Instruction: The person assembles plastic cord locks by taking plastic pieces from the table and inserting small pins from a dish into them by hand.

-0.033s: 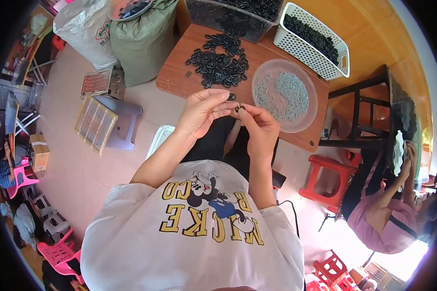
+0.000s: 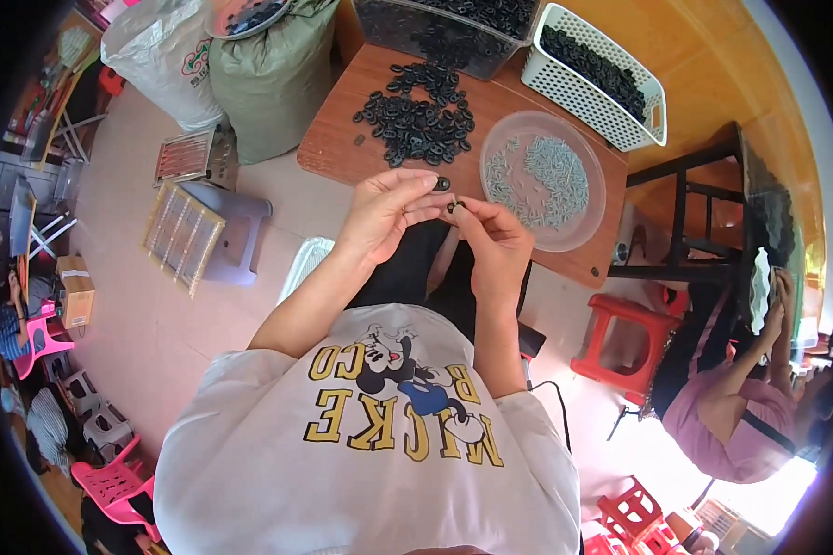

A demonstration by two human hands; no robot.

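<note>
Just off the table's near edge, my two hands almost meet. A small black oval piece (image 2: 442, 184) is pinched between the thumb and fingers of my left hand (image 2: 387, 208). My right hand (image 2: 498, 239) pinches another small dark piece (image 2: 455, 207), which seems to have a thin pin or screw by it; the fingers partly hide it. Beyond my hands a loose heap of black oval pieces (image 2: 421, 125) lies on the brown table (image 2: 329, 139). To its right, a round clear plastic tray (image 2: 594, 208) holds many small silvery screws (image 2: 557, 176).
A clear bin (image 2: 477, 63) and a white perforated basket (image 2: 652, 129), both with black pieces, stand at the table's back. Sacks (image 2: 278, 97) and a grey-blue stool (image 2: 236, 245) are at left. At right are a red stool (image 2: 620, 347) and another person (image 2: 731, 416).
</note>
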